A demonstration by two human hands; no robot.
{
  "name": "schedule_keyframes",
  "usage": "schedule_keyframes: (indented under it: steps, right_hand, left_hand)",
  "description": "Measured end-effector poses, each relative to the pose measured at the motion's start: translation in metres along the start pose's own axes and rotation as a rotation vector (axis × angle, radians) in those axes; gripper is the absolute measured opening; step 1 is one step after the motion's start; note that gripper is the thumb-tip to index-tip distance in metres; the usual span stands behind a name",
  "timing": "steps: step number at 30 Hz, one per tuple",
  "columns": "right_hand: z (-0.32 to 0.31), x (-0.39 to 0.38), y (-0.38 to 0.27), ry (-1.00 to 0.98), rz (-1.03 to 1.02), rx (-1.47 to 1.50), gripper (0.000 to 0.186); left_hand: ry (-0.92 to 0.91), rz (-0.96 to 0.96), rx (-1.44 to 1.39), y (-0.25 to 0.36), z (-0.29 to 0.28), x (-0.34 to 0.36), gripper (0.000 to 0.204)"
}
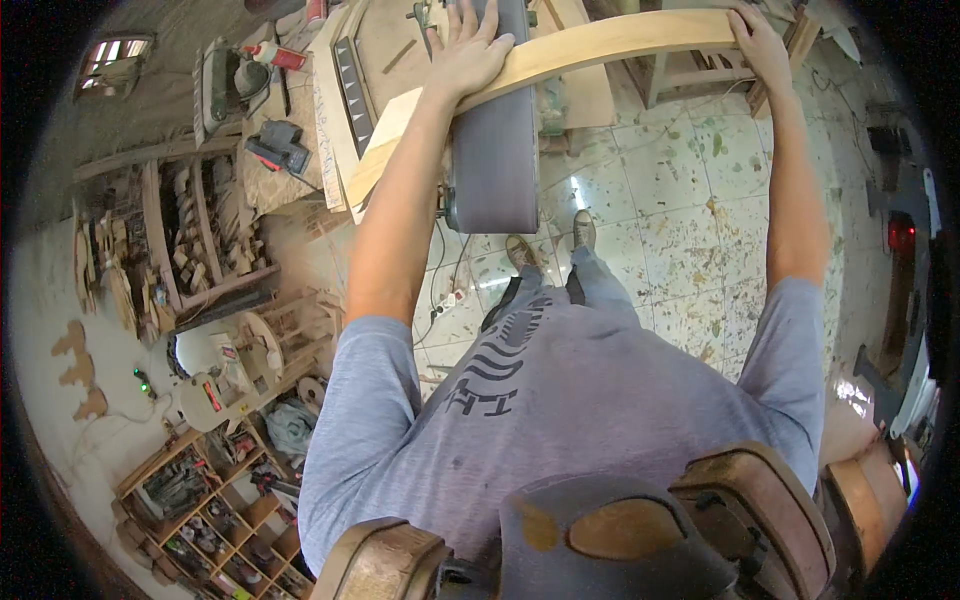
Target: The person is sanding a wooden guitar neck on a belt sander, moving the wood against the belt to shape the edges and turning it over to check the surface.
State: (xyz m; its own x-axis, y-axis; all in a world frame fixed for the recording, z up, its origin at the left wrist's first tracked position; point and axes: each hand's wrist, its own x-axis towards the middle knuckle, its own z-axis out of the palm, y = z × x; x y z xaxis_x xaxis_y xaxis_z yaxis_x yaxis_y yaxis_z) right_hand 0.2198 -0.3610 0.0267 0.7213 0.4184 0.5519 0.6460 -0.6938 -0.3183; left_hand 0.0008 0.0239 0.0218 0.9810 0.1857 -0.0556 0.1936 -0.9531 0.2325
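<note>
A long, curved pale wooden strip (610,38) crosses over a belt sander's dark grey belt (495,180). My left hand (466,60) lies on the strip near the belt, palm down, fingers spread and stretched toward the top edge. My right hand (758,50) grips the strip's right end with bent fingers. The strip's left part runs down under my left forearm, beside pale wooden boards (340,80). Part of the belt is hidden beneath the strip and hand.
A cluttered bench (300,190) at left holds a power tool (275,150) and red-white bottle (275,55). Below are wood-offcut shelves (200,230), a white machine (215,390) and cubbies (215,510). Cables (450,280) lie on the tiled floor (670,200) near my feet. Dark equipment stands right (900,230).
</note>
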Motion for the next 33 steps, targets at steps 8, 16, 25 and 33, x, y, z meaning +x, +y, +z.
schedule_keyframes:
  steps: [8,16,25,33]
  right_hand:
    - [0.014,0.015,-0.017,0.025,-0.017,0.107,0.023]
    - [0.047,0.017,-0.081,0.066,-0.033,0.106,0.022]
    - [0.071,0.005,-0.180,-0.035,0.065,0.121,0.025]
    - [0.112,-0.016,-0.234,0.041,-0.121,-0.020,0.035]
  left_hand:
    - [0.149,0.007,-0.074,-0.021,0.013,-0.006,0.073]
    - [-0.037,-0.139,-0.195,-0.071,-0.020,-0.044,0.081]
    - [-0.109,-0.230,-0.294,-0.157,-0.036,-0.106,0.079]
    - [-0.162,-0.284,-0.427,-0.201,-0.058,-0.165,0.072]
